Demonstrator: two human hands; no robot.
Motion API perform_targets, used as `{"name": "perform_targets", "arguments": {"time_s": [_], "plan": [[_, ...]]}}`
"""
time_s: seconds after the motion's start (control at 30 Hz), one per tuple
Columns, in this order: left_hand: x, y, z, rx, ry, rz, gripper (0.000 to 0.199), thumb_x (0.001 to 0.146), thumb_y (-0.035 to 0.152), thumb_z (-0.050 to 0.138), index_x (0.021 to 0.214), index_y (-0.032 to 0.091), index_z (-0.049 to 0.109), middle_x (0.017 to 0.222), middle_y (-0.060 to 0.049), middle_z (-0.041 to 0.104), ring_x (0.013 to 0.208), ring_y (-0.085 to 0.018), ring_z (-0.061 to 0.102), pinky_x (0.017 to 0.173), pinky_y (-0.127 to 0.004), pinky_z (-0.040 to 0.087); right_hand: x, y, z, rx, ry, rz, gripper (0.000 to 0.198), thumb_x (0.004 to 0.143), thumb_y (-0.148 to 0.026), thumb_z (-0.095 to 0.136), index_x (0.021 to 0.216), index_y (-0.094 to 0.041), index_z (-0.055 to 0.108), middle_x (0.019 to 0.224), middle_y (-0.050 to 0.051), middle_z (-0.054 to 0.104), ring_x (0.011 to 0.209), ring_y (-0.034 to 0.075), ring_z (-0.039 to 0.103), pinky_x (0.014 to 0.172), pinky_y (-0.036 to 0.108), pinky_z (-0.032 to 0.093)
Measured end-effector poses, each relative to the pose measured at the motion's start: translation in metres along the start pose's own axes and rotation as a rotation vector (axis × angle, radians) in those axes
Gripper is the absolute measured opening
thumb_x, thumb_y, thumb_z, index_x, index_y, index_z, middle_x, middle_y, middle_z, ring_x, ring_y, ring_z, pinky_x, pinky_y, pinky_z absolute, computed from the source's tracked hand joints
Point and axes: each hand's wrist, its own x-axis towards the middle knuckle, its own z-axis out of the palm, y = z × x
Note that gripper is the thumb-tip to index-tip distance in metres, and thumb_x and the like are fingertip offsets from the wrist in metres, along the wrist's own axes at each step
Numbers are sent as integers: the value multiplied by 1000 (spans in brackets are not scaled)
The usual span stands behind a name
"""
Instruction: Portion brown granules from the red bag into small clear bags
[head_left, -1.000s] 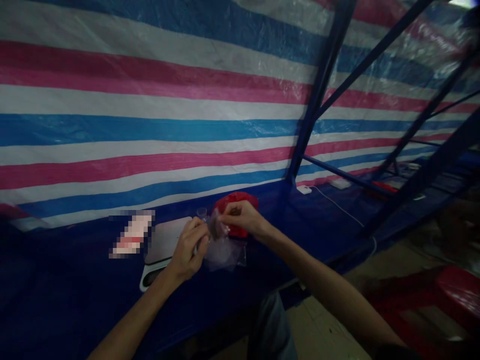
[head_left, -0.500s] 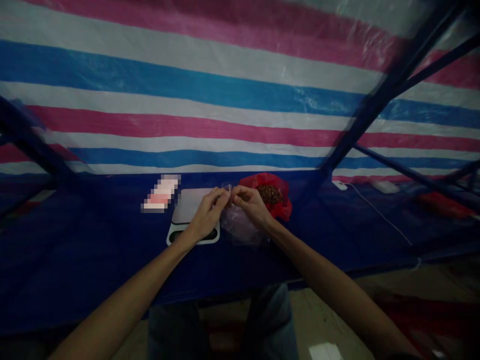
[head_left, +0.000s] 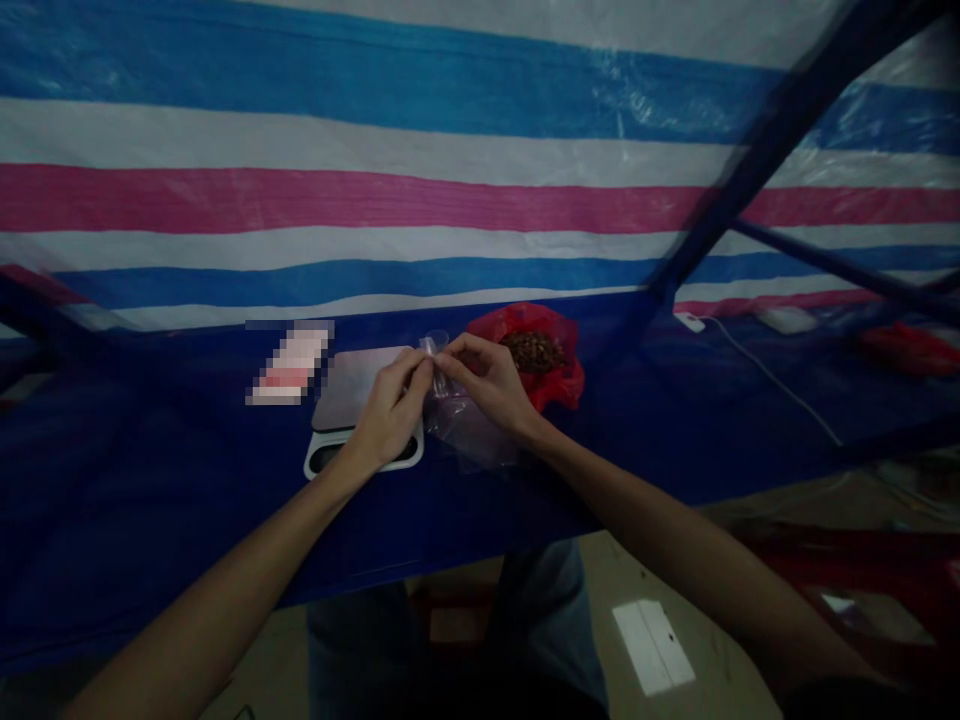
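Observation:
Between my two hands is a clear plastic bag (head_left: 472,430), its top edge pinched by the fingers of both. My left hand (head_left: 394,400) is closed on the bag's left side, above the right part of a white kitchen scale (head_left: 349,390). My right hand (head_left: 491,380) pinches the bag's other side, fingertips close to those of the left. Just behind the right hand lies an opened red plastic bag (head_left: 559,390) with small brown dried pieces (head_left: 532,352) in it. The lower part of the clear bag hangs or lies over the blue tabletop; I cannot tell which.
A blurred-out pinkish flat object (head_left: 291,365) lies left of the scale on the blue table (head_left: 187,450). To the right are a white plug block with a cable (head_left: 690,322) and a red bundle (head_left: 907,350). Blue frame bars (head_left: 705,230) stand before a striped sheet (head_left: 375,210).
The view has tilted down and shifted slightly. Both hands still pinch the clear bag, and its top edge now stands up a little between the fingertips.

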Motion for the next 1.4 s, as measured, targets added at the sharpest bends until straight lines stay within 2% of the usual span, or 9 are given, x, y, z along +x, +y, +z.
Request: {"name": "perform_targets", "arguments": {"time_s": [0.13, 0.43, 0.7, 0.83, 1.0, 1.13, 1.2, 1.27, 1.4], "plan": [[2, -1, 0, -1, -8, 13, 27, 100, 30, 44, 79, 18, 56, 68, 1, 48, 69, -15, 48, 65, -29, 37, 0, -3, 0, -67, 39, -49, 26, 94, -41, 64, 80, -20, 67, 76, -1, 64, 73, 13, 57, 71, 29, 44], [1, -3, -1, 114, -16, 121, 27, 96, 28, 54, 72, 17, 60, 73, 0, 52, 75, -15, 50, 70, -30, 38, -1, 3, -1, -219, 84, -68, 31, 90, -43, 68, 69, -21, 62, 70, -1, 60, 71, 15, 52, 71, 30, 42], [3, -10, -6, 195, -3, 140, 29, 92, 21, 58, 64, 17, 51, 67, 2, 47, 68, -13, 47, 66, -28, 34, -5, -1, 5, -236, 33, 12, 32, 94, -44, 60, 73, -20, 58, 69, -2, 55, 66, 13, 49, 61, 26, 39], [3, -12, -5, 192, -4, 133, 32, 91, 23, 61, 62, 17, 49, 68, 1, 47, 68, -13, 47, 65, -28, 34, -4, 0, 6, -97, -48, 65, 28, 92, -46, 62, 80, -21, 59, 72, -2, 58, 65, 13, 53, 61, 26, 42], [5, -15, -6, 137, -30, 122, 28, 93, 31, 63, 69, 17, 60, 74, 0, 56, 73, -15, 53, 70, -30, 38, 0, 4, -1, -35, -98, 95, 29, 93, -48, 59, 80, -22, 55, 70, -2, 57, 62, 14, 54, 58, 26, 43], [6, -14, -7, 106, -60, 131, 28, 98, 34, 54, 78, 18, 65, 77, -1, 58, 77, -16, 55, 72, -30, 40, 4, 5, -7, -63, -126, 92, 25, 93, -45, 58, 84, -23, 52, 70, -2, 57, 62, 15, 55, 60, 27, 43], [5, -12, -7, 135, -49, 129, 31, 98, 32, 51, 73, 17, 60, 75, -1, 56, 75, -15, 53, 70, -29, 40, 5, 4, -9, -146, -162, 61, 21, 95, -42, 54, 86, -22, 52, 71, -2, 57, 63, 14, 55, 60, 26, 42], [4, -11, -6, 238, -24, 138, 29, 95, 25, 54, 67, 17, 55, 72, -1, 53, 72, -15, 52, 68, -29, 38, 3, 1, -9, -354, -175, -2, 16, 95, -35, 52, 84, -22, 52, 69, -3, 56, 61, 14, 53, 60, 25, 37], [3, -9, -4, 573, 79, 277, 26, 87, 15, 55, 62, 19, 50, 65, -1, 51, 71, -18, 48, 68, -32, 35, 1, -6, -9, -880, -35, -56, 13, 85, -22, 56, 74, -22, 49, 64, -3, 55, 57, 13, 47, 58, 26, 29]]}}
